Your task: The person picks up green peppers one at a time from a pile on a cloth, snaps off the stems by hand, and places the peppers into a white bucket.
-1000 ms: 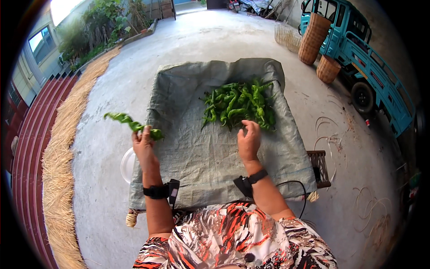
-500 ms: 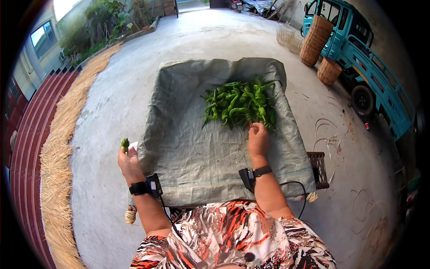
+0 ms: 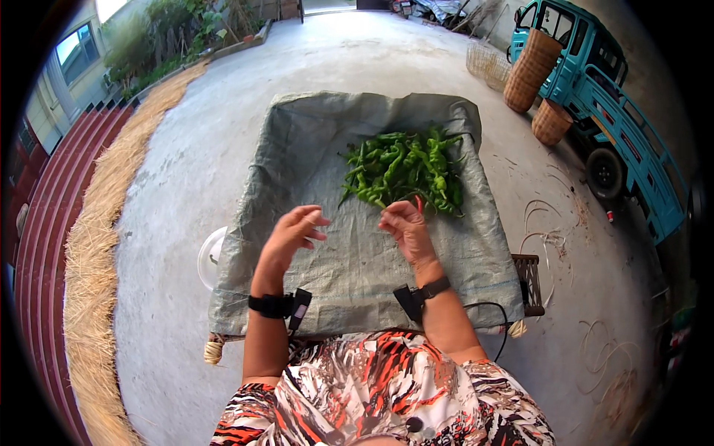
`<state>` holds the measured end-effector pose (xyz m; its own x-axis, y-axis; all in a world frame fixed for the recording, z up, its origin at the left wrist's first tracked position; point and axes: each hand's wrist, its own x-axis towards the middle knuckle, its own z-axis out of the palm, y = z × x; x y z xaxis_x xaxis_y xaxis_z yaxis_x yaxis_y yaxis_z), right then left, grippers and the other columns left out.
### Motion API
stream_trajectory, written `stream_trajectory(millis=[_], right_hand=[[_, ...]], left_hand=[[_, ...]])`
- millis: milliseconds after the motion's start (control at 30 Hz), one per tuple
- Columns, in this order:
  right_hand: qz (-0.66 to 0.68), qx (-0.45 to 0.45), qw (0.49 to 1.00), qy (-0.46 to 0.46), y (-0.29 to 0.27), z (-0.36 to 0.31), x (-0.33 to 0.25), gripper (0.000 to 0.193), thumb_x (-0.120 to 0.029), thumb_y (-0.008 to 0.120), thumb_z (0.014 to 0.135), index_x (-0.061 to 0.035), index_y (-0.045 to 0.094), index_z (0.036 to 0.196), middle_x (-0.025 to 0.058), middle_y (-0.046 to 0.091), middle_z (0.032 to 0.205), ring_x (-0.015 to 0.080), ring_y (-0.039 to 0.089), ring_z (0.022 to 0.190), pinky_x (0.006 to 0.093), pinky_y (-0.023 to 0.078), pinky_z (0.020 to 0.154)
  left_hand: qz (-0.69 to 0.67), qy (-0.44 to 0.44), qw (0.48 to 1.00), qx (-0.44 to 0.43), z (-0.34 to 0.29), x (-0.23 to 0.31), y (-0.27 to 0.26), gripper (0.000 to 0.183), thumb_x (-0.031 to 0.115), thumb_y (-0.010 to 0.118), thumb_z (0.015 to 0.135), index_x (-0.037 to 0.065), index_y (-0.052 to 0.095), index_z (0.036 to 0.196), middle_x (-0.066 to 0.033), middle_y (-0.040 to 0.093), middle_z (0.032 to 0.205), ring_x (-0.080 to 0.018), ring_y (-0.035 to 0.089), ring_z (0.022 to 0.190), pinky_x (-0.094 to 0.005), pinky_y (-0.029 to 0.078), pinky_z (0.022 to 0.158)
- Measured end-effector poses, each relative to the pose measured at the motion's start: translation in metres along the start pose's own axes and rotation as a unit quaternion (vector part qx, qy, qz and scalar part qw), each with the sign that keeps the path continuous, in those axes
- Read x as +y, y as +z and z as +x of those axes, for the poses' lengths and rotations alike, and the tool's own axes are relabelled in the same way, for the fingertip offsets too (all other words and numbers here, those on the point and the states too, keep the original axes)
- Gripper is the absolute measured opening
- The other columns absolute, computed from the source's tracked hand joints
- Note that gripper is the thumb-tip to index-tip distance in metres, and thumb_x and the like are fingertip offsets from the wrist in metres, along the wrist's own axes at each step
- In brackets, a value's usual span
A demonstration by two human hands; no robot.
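A heap of green chili peppers (image 3: 401,165) lies on the far right part of a grey-green woven sheet (image 3: 327,267), which lines a shallow raised tray. My right hand (image 3: 407,229) is at the near edge of the heap, thumb and fingers pinched together. Whatever is between those fingertips is too small to make out. Just behind its knuckles shows a red chili pepper (image 3: 419,204); whether the hand touches it is unclear. My left hand (image 3: 296,234) hovers over the left half of the sheet, its fingers apart with nothing in them.
Left of the tray, a round white container (image 3: 213,258) is partly hidden by the sheet. Straw (image 3: 97,267) runs beside red steps (image 3: 56,245) on the left. Woven baskets (image 3: 552,123) and a teal cargo vehicle (image 3: 632,149) stand at the far right. A brown slatted frame (image 3: 526,285) juts out right.
My left hand has come in from beyond the tray's left edge, and the green pepper it held is gone from it. My right hand has shifted slightly left.
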<state>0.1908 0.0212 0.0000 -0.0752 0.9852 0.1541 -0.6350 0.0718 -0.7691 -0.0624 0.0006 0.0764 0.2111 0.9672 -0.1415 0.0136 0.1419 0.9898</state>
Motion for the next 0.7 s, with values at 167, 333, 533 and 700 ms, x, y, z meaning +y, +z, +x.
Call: stream_trajectory(millis=[167, 333, 533, 700], right_hand=[[-0.186, -0.201, 0.955, 0.115, 0.029, -0.014, 0.001, 0.004, -0.002, 0.063, 0.082, -0.0043, 0.063, 0.085, 0.0007, 0.062, 0.083, 0.0099, 0.059, 0.081, 0.0235, 0.048, 0.076], [-0.199, -0.309, 0.909, 0.198, 0.03, -0.017, -0.002, 0.011, 0.0, 0.059, 0.082, 0.0001, 0.064, 0.092, 0.0054, 0.065, 0.084, 0.0128, 0.061, 0.082, 0.0251, 0.048, 0.078], [-0.167, -0.256, 0.932, 0.197, 0.034, -0.016, -0.002, 0.021, -0.016, 0.055, 0.089, -0.0025, 0.06, 0.103, 0.0077, 0.066, 0.084, 0.0147, 0.063, 0.078, 0.0264, 0.049, 0.075], [-0.524, 0.167, 0.827, -0.119, -0.022, 0.003, 0.013, 0.021, -0.011, 0.056, 0.083, -0.0022, 0.058, 0.102, 0.0075, 0.06, 0.081, 0.015, 0.055, 0.066, 0.0292, 0.047, 0.063]], left_hand=[[0.026, -0.05, 0.998, 0.029, 0.008, -0.025, 0.036, 0.066, 0.038, 0.056, 0.089, -0.006, 0.032, 0.132, -0.0146, 0.059, 0.105, -0.0123, 0.063, 0.073, -0.0199, 0.042, 0.051], [0.021, -0.09, 0.995, -0.024, 0.011, -0.035, 0.042, 0.031, 0.03, 0.058, 0.087, 0.008, 0.052, 0.108, 0.0017, 0.063, 0.081, -0.0045, 0.051, 0.058, -0.0174, 0.03, 0.048], [-0.073, -0.051, 0.992, 0.087, 0.012, -0.034, 0.011, 0.023, 0.029, 0.056, 0.087, 0.008, 0.056, 0.097, -0.0018, 0.06, 0.073, -0.0034, 0.04, 0.047, -0.0175, 0.025, 0.039], [-0.279, 0.068, 0.922, 0.258, 0.009, -0.006, -0.006, 0.02, 0.025, 0.055, 0.089, 0.01, 0.049, 0.1, -0.003, 0.06, 0.079, -0.0068, 0.046, 0.05, -0.0173, 0.031, 0.04]])
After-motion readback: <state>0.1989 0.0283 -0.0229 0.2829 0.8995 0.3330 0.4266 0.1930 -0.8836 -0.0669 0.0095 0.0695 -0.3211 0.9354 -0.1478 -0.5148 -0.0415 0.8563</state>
